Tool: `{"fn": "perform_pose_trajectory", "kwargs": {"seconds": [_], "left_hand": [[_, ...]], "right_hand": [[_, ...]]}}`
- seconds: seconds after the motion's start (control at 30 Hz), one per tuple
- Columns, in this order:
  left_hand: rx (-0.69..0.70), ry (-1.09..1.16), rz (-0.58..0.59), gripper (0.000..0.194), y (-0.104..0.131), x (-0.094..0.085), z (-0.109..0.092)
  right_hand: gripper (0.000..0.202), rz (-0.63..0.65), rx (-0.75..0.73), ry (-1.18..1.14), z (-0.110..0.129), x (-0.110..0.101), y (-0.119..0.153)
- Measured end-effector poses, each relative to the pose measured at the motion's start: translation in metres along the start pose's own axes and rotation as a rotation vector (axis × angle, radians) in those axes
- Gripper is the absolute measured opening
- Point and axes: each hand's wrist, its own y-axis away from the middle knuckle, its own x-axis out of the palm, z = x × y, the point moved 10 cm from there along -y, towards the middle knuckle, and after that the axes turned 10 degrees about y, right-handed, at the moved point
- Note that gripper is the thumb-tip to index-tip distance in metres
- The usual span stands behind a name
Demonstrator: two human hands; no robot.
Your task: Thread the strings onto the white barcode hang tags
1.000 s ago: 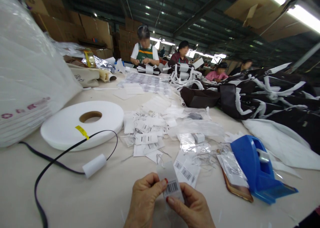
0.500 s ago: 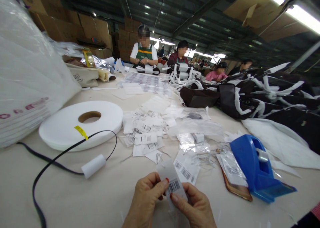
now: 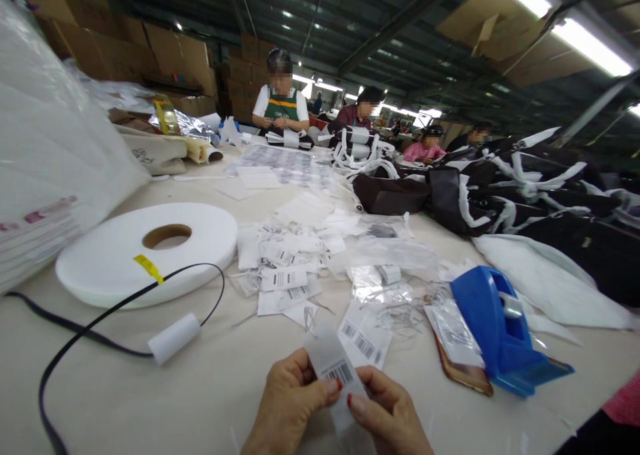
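My left hand (image 3: 290,398) pinches a white barcode tag (image 3: 325,348) between thumb and fingers, its thumb lying at the lower edge of the printed bars. On the tag's other side my right hand (image 3: 393,408) grips it too, thumb in front and fingers behind. A pale, see-through strip hangs below the bars between the thumbs; I cannot tell whether it is a sleeve. Just beyond the fingers lies a white sheet with barcodes (image 3: 365,335). Behind it spreads a heap of loose white tags (image 3: 285,278) with strings.
To the left lies a white roll (image 3: 105,262) with a black strap (image 3: 95,325) over it. A blue tape dispenser (image 3: 493,328) stands at the right beside a phone-like brown-edged item (image 3: 465,372). Dark bags (image 3: 480,202) are piled at the back right. Several people sit across the table.
The table's contents have shifted left in view as my head turned slightly right. Both hands still hold the tag; my left thumb has slid a little, and more pale strip shows below the barcode.
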Motion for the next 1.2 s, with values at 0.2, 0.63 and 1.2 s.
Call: {"fn": "perform_pose_trajectory", "kwargs": {"seconds": [0.2, 0.63, 1.2], "left_hand": [[-0.024, 0.042, 0.035, 0.027, -0.008, -0.006, 0.011], [-0.122, 0.182, 0.088, 0.032, -0.006, 0.004, 0.020], [-0.190, 0.267, 0.162, 0.026, -0.001, 0.016, 0.022]], "right_hand": [[0.026, 0.092, 0.128, -0.292, -0.007, 0.006, 0.001], [0.019, 0.125, 0.006, -0.208, -0.022, 0.000, -0.007], [0.035, -0.033, -0.046, -0.029, -0.010, -0.005, 0.000]]}}
